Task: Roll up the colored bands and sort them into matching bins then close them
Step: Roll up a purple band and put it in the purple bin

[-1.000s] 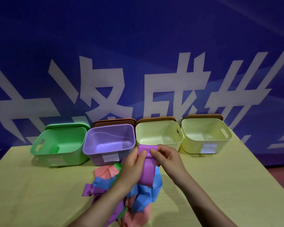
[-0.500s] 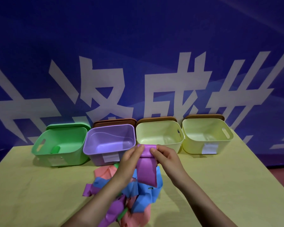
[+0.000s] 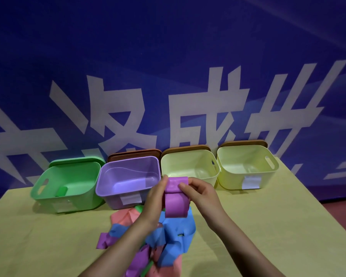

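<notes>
Both hands pinched the purple band (image 3: 176, 196) above the pile (image 3: 168, 236): left hand (image 3: 155, 198) and right hand (image 3: 198, 191) gripped its rolled top, the tail hanging free for winding, just before the purple bin (image 3: 128, 176).

My left hand (image 3: 155, 198) and right hand (image 3: 201, 193) are bare; no rings, no watch; both forearms unsleeved right down to the frame's edge.

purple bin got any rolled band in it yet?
No, the purple bin shows only its bare floor; the purple band is in both hands.
</notes>
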Demonstrator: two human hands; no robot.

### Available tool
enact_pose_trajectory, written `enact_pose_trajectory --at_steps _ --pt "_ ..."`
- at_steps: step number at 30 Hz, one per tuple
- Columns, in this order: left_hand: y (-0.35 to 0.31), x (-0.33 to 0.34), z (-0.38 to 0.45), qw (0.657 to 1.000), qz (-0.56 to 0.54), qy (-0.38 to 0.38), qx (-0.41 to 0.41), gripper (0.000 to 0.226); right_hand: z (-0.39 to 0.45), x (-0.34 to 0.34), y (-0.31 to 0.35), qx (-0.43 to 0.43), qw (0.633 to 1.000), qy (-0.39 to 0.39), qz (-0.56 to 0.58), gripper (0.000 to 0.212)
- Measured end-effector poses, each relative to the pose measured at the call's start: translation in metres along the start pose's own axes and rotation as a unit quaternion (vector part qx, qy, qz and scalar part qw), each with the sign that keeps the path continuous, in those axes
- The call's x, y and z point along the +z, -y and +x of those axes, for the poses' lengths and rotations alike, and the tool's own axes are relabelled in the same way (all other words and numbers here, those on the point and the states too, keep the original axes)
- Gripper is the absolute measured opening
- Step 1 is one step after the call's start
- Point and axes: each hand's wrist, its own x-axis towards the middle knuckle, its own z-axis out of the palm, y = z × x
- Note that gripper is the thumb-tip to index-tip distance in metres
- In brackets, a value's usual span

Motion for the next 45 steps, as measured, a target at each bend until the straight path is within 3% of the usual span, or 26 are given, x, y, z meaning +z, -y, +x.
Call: enact_pose_trajectory --at_steps 4,9,13,17,21,25,30,34,36,39,43,45 --pt "0.006 -0.001 0.002 0.998 -0.019 0.015 -0.059 0.061 0.005 0.000 -0.001 0.002 0.999 -0.030 0.040 0.012" --pt "0.024 0.002 -0.005 0.994 0.105 -0.034 -0.023 0.024 0.012 0.002 -0.004 0.001 0.996 -0.062 0.060 0.011" --pt "0.026 0.004 0.004 0.986 0.153 -0.063 0.018 0.019 0.016 0.003 -0.010 -0.009 0.995 -0.091 0.031 0.023" --pt "0.018 0.005 0.007 0.990 0.126 -0.070 -0.001 0.026 0.016 -0.001 -0.015 -0.051 0.996 -0.065 -0.026 0.030" --pt "0.013 0.002 0.007 0.989 0.087 -0.101 -0.068 0.039 0.016 -0.008 -0.020 -0.130 0.979 -0.029 -0.155 0.038" --pt "0.006 0.003 0.003 0.994 0.077 -0.055 -0.049 0.047 0.016 -0.014 -0.020 -0.154 0.970 0.025 -0.188 0.026" --pt "0.008 0.001 0.006 0.996 0.061 -0.056 -0.039 0.042 0.018 -0.018 -0.016 -0.132 0.976 0.066 -0.161 0.034" --pt "0.007 0.000 0.014 0.997 0.048 -0.053 -0.013 0.031 0.018 -0.021 -0.016 -0.058 0.995 0.069 -0.039 0.046" --pt "0.007 -0.002 0.018 0.997 0.060 -0.044 -0.008 0.027 0.019 -0.019 -0.015 -0.011 0.999 0.042 0.015 0.043" --pt "0.008 -0.002 0.020 0.996 0.089 -0.025 -0.002 0.022 0.022 -0.016 -0.012 0.038 0.999 0.009 -0.003 0.034" --pt "0.007 -0.003 0.019 0.989 0.147 0.019 0.013 0.022 0.022 -0.015 -0.011 0.034 0.999 0.025 -0.033 0.026" --pt "0.006 -0.005 0.018 0.985 0.171 0.019 0.019 0.020 0.022 -0.014 -0.011 0.021 0.999 0.011 -0.041 0.013"
